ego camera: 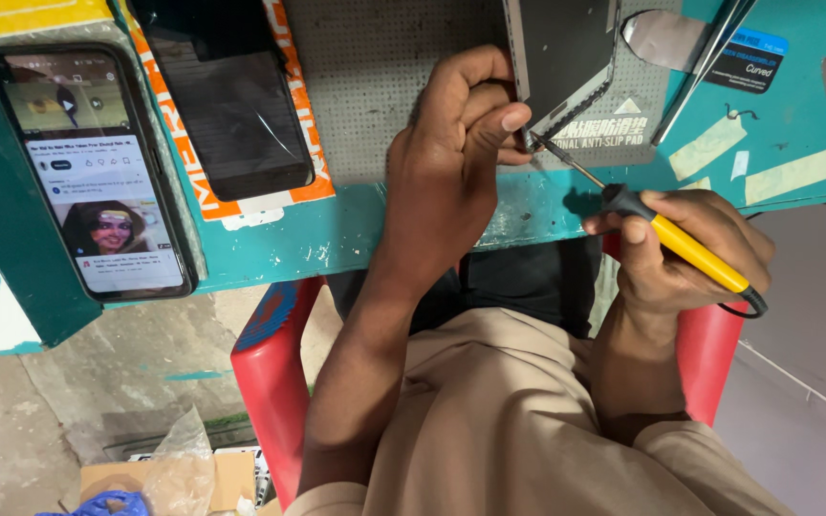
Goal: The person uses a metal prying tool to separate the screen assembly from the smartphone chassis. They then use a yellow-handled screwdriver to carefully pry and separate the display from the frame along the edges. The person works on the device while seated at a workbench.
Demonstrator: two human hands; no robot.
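Left hand: closed in a pinch on the lower corner of the phone frame, thumb and forefinger pressed together at the frame's edge; judged to be steadying that corner for the tool.
Right hand: gripped around the yellow handle of the soldering iron, held like a pen, apparently for fine control of the tip.
Soldering iron: slanted up and leftward, its thin metal tip met the frame corner just beside the left thumb; a dark cord left the handle's rear, past the desk's near edge.
Phone frame: lay flat on the grey anti-slip pad near the desk's near edge, between the two hands; the pad probably kept it from sliding.
Desk: teal, worn paint, strips of tape toward the right end.
Lit smartphone: at the left end, propped facing the person, screen showing video thumbnails.
Dark smartphone: beside it, screen off, on an orange-and-white box.
Red chair: below the near edge.
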